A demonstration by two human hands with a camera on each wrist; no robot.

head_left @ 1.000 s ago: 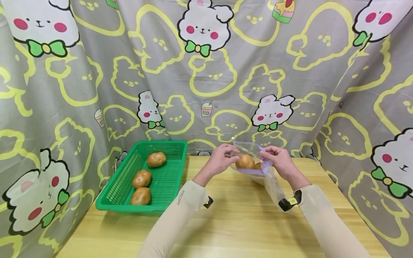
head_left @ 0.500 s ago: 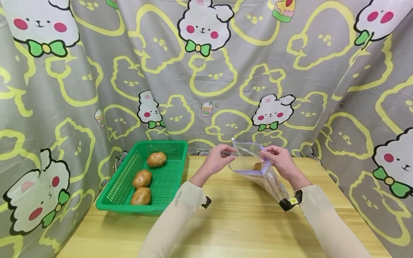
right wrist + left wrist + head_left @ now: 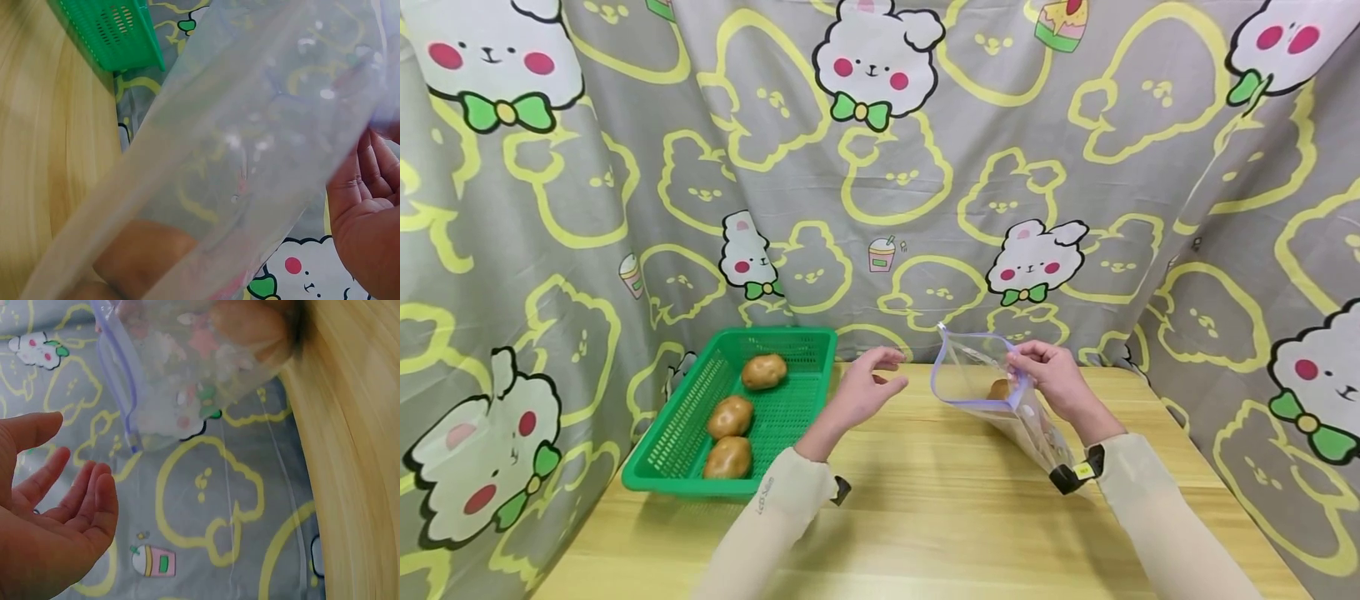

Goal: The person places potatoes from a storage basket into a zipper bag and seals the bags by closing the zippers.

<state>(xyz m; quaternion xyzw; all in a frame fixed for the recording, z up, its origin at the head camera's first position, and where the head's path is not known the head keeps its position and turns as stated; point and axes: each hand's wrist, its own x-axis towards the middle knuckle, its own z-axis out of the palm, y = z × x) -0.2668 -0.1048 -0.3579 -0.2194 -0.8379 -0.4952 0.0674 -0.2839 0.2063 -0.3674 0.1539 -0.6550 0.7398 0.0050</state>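
Note:
My right hand (image 3: 1054,379) pinches the rim of a clear zip bag (image 3: 973,379) with a purple-edged mouth, which hangs open toward the left. Through the bag's mouth part of a potato (image 3: 1000,389) shows; in the right wrist view brown potatoes (image 3: 144,256) lie low in the bag, blurred by the plastic. My left hand (image 3: 865,387) is in the air between bag and basket, holding nothing, its fingers loosely bent in the left wrist view. A green basket (image 3: 651,454) on the left holds three potatoes: one at the back (image 3: 764,372), two nearer the front (image 3: 729,437).
The wooden table (image 3: 925,517) carries the basket at its left. A grey curtain (image 3: 820,167) printed with cartoon animals stands close behind the table and along both sides.
A potato my left hand held at the bag's mouth has gone down into the bag. The left hand has since drawn away left toward the basket; the right hand has kept its pinch.

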